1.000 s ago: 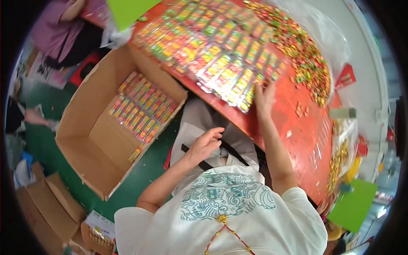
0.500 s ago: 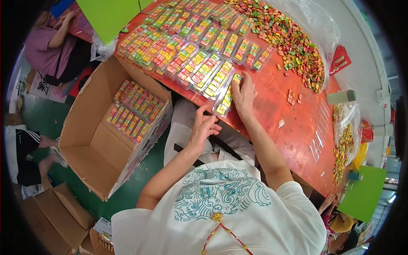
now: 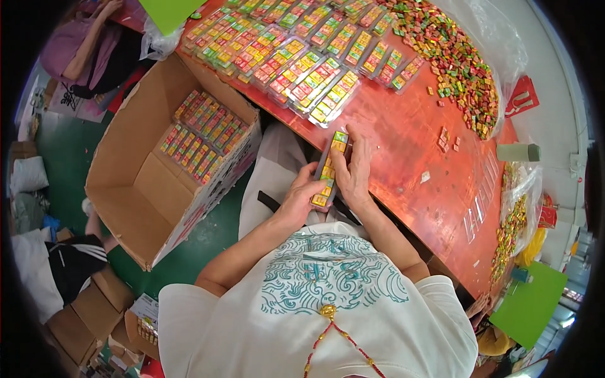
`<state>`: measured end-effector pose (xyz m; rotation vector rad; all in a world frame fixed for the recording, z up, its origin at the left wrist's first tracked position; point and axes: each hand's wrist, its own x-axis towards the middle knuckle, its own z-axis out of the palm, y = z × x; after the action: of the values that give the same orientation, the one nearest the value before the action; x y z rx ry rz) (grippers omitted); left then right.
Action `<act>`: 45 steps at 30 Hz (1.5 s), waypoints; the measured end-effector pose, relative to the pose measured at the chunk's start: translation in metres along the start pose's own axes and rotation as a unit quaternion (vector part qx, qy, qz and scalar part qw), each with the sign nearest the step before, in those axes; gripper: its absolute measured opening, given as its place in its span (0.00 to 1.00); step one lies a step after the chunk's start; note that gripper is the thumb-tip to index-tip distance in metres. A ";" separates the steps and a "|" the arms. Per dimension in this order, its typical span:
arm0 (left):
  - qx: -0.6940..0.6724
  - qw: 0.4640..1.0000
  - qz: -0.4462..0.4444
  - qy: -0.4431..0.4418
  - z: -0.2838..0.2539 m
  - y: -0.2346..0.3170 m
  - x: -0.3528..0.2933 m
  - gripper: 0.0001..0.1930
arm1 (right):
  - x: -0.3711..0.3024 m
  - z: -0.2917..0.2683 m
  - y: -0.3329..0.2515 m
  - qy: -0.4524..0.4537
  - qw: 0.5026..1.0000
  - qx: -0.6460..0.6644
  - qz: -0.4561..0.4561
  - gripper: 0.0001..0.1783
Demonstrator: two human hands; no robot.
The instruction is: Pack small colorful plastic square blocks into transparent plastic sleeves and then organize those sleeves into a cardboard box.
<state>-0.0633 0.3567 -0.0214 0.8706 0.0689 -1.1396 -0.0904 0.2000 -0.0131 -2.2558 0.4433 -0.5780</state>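
Note:
Between both hands I hold a narrow clear plastic pack (image 3: 326,173) with a row of small yellow, green and orange wrapped pieces. It is tilted in front of my body, just off the table edge. My left hand (image 3: 296,203) closes on its lower left side, thumb lying over the pieces. My right hand (image 3: 355,169) grips its right side with the fingers along the edge. Beyond my hands, rows of similar filled packs (image 3: 313,82) cover the red table (image 3: 403,164).
At my left stands an open cardboard box (image 3: 116,217) with two layers or rows of filled packs (image 3: 205,135) inside. Loose wrapped pieces (image 3: 457,82) are heaped at the far right. Empty-looking clear trays (image 3: 482,198) lie near the right edge. Other people sit nearby.
The pack has been lifted off the table edge and drawn toward my body. My left hand, earlier beside its near end, now grips it along with my right.

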 end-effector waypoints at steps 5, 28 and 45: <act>-0.058 0.997 -0.022 -0.035 0.003 0.008 -0.021 0.26 | -0.016 0.002 -0.015 -0.088 0.993 0.079 -0.025 0.29; 0.451 0.816 -0.147 0.329 -0.480 0.047 -0.106 0.20 | -0.006 0.009 -0.003 -0.151 0.957 -0.155 -0.194 0.26; 0.666 0.696 -0.113 0.243 -0.503 -0.002 -0.077 0.21 | -0.006 0.015 -0.007 -0.156 0.911 -0.295 -0.244 0.26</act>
<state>0.0864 0.7338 -0.3288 2.5353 -0.2736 -1.0468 -0.0863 0.2162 -0.0189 -3.0112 -0.1488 -0.3315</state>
